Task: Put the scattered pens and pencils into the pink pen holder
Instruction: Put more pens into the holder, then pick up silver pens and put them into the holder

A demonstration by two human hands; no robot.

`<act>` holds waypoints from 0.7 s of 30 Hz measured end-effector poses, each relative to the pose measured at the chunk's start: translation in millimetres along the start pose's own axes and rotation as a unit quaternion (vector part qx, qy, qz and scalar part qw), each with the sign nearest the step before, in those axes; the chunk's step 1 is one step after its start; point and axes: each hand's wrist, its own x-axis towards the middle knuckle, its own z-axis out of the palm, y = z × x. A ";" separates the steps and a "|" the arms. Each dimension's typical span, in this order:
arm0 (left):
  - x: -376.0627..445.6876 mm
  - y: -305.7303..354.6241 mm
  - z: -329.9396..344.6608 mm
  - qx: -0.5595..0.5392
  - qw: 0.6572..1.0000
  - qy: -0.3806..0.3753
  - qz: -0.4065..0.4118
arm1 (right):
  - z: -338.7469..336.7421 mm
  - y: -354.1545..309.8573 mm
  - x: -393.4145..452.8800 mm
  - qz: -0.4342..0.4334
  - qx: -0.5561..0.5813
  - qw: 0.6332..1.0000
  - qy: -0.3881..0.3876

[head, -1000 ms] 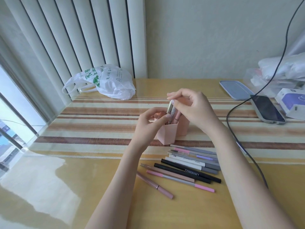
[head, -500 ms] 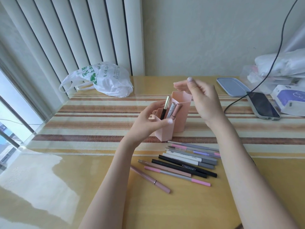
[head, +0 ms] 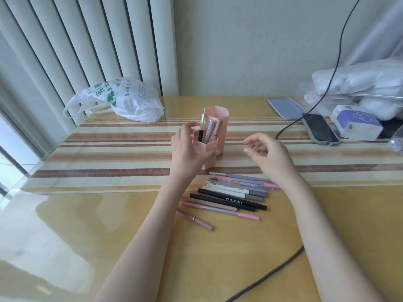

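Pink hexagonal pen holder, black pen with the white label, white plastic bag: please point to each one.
Pink hexagonal pen holder [head: 220, 125], head view, right wall of the tall compartment.
Black pen with the white label [head: 233, 201], head view, on its label.
White plastic bag [head: 136, 101], head view, bag's middle.

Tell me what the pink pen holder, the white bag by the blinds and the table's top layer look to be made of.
Pink pen holder: likely matte moulded plastic, with flat hexagonal walls and no shine.
White bag: thin plastic film, crumpled, slightly translucent, printed in green.
Table's top layer: seemingly a clear glossy sheet, glass or vinyl; it mirrors the window, and the striped cloth shows beneath it.
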 end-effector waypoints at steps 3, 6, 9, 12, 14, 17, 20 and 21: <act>-7.3 3.8 -1.1 0.078 0.992 0.061 0.081 | -10.2 15.4 -4.4 0.028 -0.083 0.990 0.106; -13.3 13.5 -4.9 0.097 0.969 0.143 0.178 | -9.0 30.7 -8.1 0.086 -0.167 0.980 0.059; -19.9 24.8 -3.9 0.123 0.954 0.097 0.257 | 1.5 37.9 -12.6 0.088 -0.234 0.968 0.036; -27.4 31.8 6.3 0.147 0.945 -0.025 0.292 | 5.4 37.1 -7.8 0.104 -0.232 0.965 0.067; -29.8 31.6 15.0 0.152 0.940 -0.134 0.275 | 7.1 37.5 -5.7 0.124 -0.230 0.962 0.079; -30.7 27.8 27.5 0.162 0.927 -0.240 0.238 | 8.4 38.8 -1.6 0.146 -0.241 0.955 0.091; -31.5 24.3 34.8 0.160 0.922 -0.269 0.228 | 7.8 41.5 3.5 0.147 -0.232 0.954 0.118; -30.5 22.2 36.5 0.163 0.923 -0.268 0.225 | 7.7 42.8 4.3 0.142 -0.221 0.957 0.127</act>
